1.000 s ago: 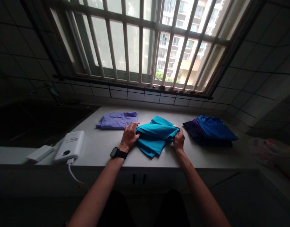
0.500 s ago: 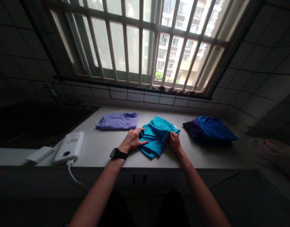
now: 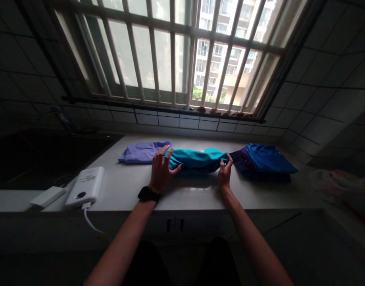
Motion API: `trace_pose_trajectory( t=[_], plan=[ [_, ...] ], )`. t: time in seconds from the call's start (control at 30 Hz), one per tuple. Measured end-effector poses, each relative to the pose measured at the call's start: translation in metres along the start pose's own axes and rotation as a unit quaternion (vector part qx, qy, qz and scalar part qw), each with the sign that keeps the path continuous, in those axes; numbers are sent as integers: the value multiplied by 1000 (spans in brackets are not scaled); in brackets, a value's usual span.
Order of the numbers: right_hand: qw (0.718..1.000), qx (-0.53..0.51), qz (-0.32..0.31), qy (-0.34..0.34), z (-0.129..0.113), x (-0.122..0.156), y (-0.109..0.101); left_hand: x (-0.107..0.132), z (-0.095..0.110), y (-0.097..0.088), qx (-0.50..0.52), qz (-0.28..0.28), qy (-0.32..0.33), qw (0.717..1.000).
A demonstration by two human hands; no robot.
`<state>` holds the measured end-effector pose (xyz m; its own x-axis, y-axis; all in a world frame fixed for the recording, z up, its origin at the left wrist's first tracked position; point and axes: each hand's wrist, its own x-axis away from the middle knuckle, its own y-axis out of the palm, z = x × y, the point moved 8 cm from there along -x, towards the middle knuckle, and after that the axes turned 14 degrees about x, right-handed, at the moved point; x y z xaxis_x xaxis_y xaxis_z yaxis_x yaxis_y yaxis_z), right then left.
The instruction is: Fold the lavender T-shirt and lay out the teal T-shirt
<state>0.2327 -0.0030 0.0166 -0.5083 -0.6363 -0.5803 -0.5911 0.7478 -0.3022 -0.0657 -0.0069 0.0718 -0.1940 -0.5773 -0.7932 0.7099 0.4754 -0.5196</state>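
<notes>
A folded turquoise cloth garment stretches sideways between my two hands over the white counter, with a small pale mark on its upper edge. My left hand, with a dark watch on the wrist, is curved around the garment's left end. Its thumb lies in front of the fabric and its fingers reach up along the end. At the opposite end, my right hand pinches the fabric between thumb and forefinger. The garment's lower layer hangs in shadow beneath the front fold.
A folded lavender cloth lies left of my hands on the counter. To the right is a pile of dark and blue folded cloths. A white power bank with a cable stands near the front edge, beside a small white box.
The turquoise garment has gone from a bunched heap to a wider band, its near part drawn up away from the front edge. My left hand has moved up; my right hand has shifted slightly rightward.
</notes>
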Motion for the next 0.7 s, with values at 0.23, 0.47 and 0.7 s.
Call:
trace_pose_trajectory(
  t=[0.23, 0.47, 0.7],
  plan=[
    [1000, 2, -2, 5, 0, 0, -2, 8, -22, 36, -14, -144, -70, 987],
    [982, 19, -186, -26, 2, 8, 32, 9, -15, 37, 1, -197, -44, 979],
    [995, 22, -95, -31, -5, 2, 13, 9, -23, -5, 18, 32, -36, 999]
  ],
)
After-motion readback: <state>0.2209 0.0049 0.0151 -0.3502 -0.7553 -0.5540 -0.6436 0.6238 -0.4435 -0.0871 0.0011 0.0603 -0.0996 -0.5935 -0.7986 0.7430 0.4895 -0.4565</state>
